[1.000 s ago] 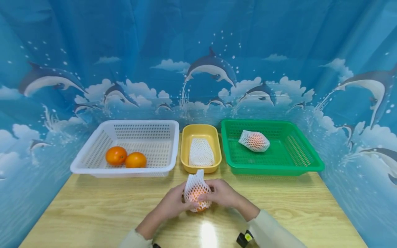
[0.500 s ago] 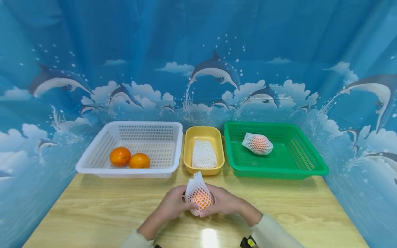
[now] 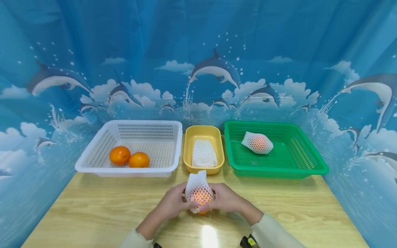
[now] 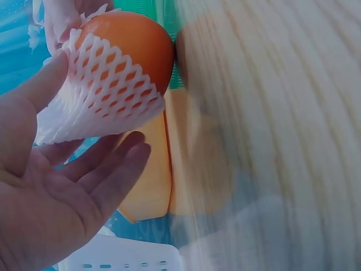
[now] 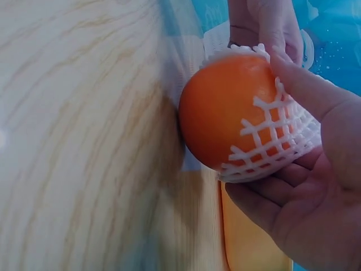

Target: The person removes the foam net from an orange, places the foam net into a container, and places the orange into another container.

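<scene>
An orange point(image 5: 225, 107) sits partly inside a white foam net sleeve point(image 3: 197, 186) at the front middle of the table. In both wrist views its lower end is bare, and the net's loose end stands up above it in the head view. My left hand point(image 3: 173, 203) grips the sleeve from the left, thumb on the near side and fingers behind. From the right, my right hand point(image 3: 224, 198) grips the sleeve and orange likewise, its thumb at the net's edge. The right wrist view shows the orange's lower end close to the tabletop; whether it touches cannot be told.
A white basket point(image 3: 83, 167) with two oranges point(image 3: 120, 155) stands at the back left. Behind the hands is a yellow tray point(image 3: 187, 148) with foam net sleeves point(image 3: 204, 154). At the back right, a green basket point(image 3: 279, 172) bears a netted orange point(image 3: 260, 143).
My right thumb has slid down the front of the sleeve. The net's loose end tilted, then stood straighter, and the orange's bare lower end shows again. The head view shifted slightly.
</scene>
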A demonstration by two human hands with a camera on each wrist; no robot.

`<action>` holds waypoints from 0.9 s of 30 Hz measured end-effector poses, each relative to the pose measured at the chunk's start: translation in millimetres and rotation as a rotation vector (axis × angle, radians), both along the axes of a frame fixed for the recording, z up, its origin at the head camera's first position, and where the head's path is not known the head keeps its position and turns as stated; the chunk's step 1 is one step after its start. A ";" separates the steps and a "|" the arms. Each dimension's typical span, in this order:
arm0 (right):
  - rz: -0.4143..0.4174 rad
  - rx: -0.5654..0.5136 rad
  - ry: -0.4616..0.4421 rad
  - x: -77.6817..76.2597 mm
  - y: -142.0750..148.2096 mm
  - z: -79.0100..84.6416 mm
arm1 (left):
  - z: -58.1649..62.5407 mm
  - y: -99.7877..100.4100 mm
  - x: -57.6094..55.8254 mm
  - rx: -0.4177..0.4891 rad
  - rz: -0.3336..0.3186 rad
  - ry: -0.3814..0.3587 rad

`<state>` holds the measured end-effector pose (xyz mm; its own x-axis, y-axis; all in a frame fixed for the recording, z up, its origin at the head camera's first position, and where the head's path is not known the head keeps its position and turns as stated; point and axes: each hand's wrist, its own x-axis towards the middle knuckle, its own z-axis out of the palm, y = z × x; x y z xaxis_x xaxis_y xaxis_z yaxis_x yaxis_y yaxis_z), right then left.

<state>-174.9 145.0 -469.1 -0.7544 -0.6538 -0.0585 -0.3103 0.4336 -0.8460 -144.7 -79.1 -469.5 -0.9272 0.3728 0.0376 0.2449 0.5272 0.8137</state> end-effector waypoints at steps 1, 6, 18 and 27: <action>-0.003 0.001 0.002 -0.1 0.7 0.8 | -0.1 -0.4 0.2 0.003 -0.009 -0.011; -0.001 0.008 0.016 -1.0 3.4 4.2 | -1.0 -1.8 0.7 -0.021 -0.051 -0.020; 0.016 0.021 0.018 -0.7 6.4 8.9 | -0.1 1.3 2.7 -0.001 -0.116 -0.034; 0.108 -0.023 -0.010 -2.4 6.9 1.8 | 2.1 0.8 3.7 -0.051 -0.049 0.023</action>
